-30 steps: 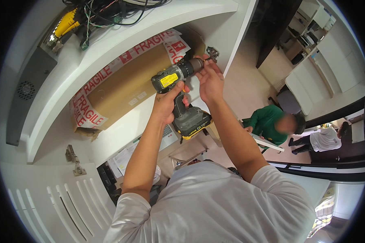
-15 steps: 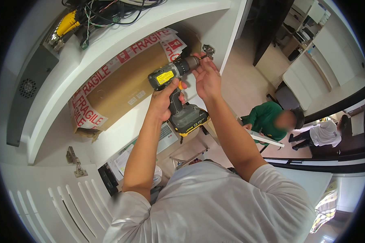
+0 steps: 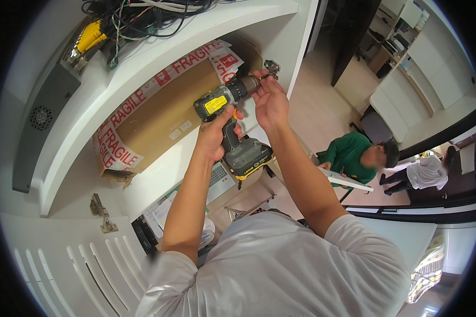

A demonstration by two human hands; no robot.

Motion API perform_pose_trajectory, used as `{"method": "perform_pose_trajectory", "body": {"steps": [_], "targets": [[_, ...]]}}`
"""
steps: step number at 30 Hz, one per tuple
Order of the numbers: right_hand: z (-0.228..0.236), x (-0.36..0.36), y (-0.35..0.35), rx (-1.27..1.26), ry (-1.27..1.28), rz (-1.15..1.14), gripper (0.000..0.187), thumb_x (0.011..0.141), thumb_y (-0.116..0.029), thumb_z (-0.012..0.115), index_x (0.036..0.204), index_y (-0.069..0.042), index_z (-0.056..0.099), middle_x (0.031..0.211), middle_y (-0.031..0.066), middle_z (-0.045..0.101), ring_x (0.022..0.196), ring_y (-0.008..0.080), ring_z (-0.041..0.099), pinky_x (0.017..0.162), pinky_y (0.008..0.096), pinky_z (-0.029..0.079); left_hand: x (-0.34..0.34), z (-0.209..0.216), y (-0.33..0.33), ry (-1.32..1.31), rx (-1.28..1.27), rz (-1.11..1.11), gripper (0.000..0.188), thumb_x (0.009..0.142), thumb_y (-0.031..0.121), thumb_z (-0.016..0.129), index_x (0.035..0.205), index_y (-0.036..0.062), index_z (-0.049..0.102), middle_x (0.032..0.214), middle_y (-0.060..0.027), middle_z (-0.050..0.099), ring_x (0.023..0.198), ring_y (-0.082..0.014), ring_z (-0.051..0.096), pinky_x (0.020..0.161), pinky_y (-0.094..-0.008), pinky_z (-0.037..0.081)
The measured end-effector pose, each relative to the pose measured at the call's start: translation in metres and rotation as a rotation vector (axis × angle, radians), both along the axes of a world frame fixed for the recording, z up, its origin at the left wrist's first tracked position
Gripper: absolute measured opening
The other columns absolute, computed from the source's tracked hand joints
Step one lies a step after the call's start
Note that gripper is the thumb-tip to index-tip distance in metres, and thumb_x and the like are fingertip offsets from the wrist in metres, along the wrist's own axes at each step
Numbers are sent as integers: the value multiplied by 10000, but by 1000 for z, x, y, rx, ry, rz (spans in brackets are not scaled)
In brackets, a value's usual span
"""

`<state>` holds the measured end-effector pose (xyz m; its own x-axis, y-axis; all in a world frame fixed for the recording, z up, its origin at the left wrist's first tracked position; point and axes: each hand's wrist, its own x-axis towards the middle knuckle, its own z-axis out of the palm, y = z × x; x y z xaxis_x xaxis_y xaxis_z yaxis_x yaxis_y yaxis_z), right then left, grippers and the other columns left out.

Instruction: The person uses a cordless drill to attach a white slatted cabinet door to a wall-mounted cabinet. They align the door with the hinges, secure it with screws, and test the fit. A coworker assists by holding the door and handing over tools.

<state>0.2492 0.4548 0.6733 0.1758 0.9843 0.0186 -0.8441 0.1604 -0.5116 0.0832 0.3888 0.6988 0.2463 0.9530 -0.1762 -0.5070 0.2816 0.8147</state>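
My left hand is wrapped round the grip of a black and grey cordless drill with a yellow label and a battery at its base. Its chuck points up and to the right, and a thin driver bit reaches a metal cabinet hinge on the white side panel. With the palm turned up, my right hand is at the front of the chuck, its fingers closed about the bit. Whether a screw sits at the bit's tip is too small to tell.
Behind the drill, a cardboard box with red-and-white tape fills the cabinet. Cables lie on the shelf above. Another hinge is at the lower left, beside a slatted door. A person in green holds a white panel; another person stands farther off.
The view has shifted slightly. Both hands stay on the drill and bit at the hinge, with the drill barely moved.
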Motion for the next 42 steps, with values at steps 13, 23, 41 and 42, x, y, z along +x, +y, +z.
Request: {"method": "perform_pose_trajectory", "body": {"steps": [13, 23, 41, 42], "targets": [[9, -2, 8, -136, 107, -29, 165, 1046, -221, 557, 1133, -95, 618, 1085, 87, 727, 1041, 217, 657, 942, 372, 471, -2, -1, -1, 14, 34, -9, 244, 997, 302, 702, 1099, 101, 608, 921, -56, 686, 643, -145, 628, 594, -330, 556], [13, -2, 11, -186, 83, -5, 137, 1000, -215, 572, 1059, -101, 620, 1054, 78, 712, 1014, 218, 629, 920, 376, 478, -2, 0, -4, 17, 66, 0, 252, 981, 299, 726, 1062, 77, 637, 897, -56, 695, 630, -142, 628, 579, -324, 552], [14, -5, 7, -318, -429, -117, 281, 1001, -262, 555, 1028, -13, 680, 889, 109, 705, 821, 259, 670, 749, 404, 543, -14, 8, -28, 108, 50, 95, 263, 969, 262, 742, 1094, 48, 653, 972, -88, 720, 621, -127, 627, 560, -306, 551], [13, -3, 5, -304, -584, -120, 299, 997, -267, 562, 1013, 1, 692, 853, 124, 710, 778, 288, 682, 718, 423, 551, -17, 7, -30, 116, 55, 103, 264, 968, 263, 744, 1093, 49, 654, 970, -87, 721, 621, -126, 627, 561, -304, 550]]}}
